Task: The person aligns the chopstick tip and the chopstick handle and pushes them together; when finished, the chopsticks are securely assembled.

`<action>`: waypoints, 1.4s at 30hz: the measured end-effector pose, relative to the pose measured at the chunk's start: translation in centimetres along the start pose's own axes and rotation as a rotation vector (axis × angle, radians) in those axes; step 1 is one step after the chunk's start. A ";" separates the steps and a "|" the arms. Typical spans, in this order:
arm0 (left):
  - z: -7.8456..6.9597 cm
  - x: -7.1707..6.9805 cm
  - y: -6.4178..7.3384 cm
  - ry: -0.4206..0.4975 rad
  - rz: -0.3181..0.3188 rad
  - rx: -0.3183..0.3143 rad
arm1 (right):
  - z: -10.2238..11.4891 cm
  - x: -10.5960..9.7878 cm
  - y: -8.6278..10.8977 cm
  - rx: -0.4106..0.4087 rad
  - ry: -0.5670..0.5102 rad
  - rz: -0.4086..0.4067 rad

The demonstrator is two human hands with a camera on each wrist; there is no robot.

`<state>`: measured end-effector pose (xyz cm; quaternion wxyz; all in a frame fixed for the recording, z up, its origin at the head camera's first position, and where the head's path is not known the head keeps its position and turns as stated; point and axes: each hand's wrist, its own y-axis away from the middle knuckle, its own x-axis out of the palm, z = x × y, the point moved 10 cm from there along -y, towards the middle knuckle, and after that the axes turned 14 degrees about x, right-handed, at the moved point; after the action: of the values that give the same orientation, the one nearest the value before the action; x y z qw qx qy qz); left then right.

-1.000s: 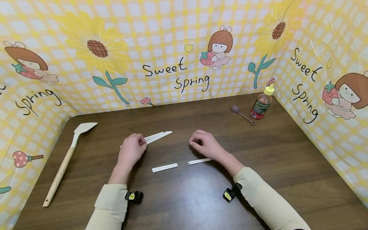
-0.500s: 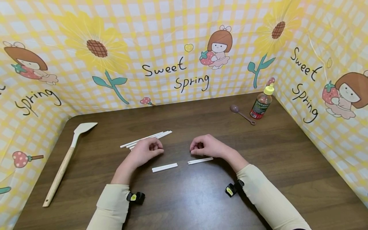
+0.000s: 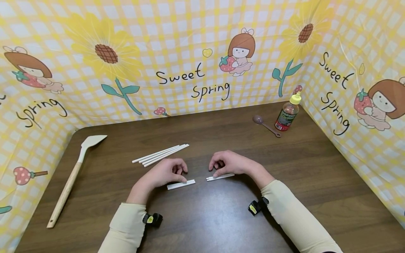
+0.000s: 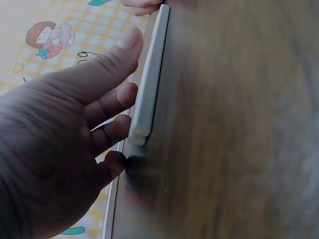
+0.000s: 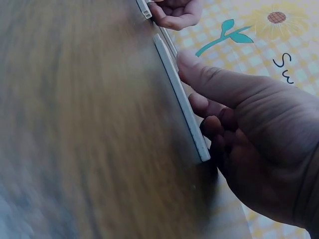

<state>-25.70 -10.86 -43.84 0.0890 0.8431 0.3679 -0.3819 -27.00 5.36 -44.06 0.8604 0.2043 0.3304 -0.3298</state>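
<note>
A short left pair of straight white sticks [image 3: 180,185] and a matching right pair of white sticks [image 3: 222,177] are laid nearly in line on the dark brown wood-grain surface [image 3: 202,214]. Left hand [image 3: 169,171] and right hand [image 3: 231,163] are held half-uncurled just beside them, nothing gripped; contact cannot be told. Pick-up seems in preparation: each pair next needs to be straddled and pinched evenly.

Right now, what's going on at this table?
A person is reaching for short white sticks. The left hand is at the far side of the left pair, the right hand at the right pair. Contact is hard to tell; both pairs appear to lie on the table. Longer white sticks lie beyond the left hand. The spatula, spoon and bottle are unhandled.
</note>
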 end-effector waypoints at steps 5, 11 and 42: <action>0.0 0.2 -0.1 -0.030 0.018 0.002 | 0.2 0.0 0.1 0.001 0.014 0.001; 0.0 -0.4 -0.2 -0.098 -0.020 -0.007 | 0.2 -0.2 0.0 0.016 0.020 -0.029; -0.1 -0.6 -0.3 -0.210 -0.051 0.000 | 0.6 -0.6 -0.3 0.019 0.101 -0.121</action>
<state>-26.10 -10.97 -43.27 0.1175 0.7890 0.3778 -0.4701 -27.27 5.07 -43.29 0.8191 0.2086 0.3818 -0.3738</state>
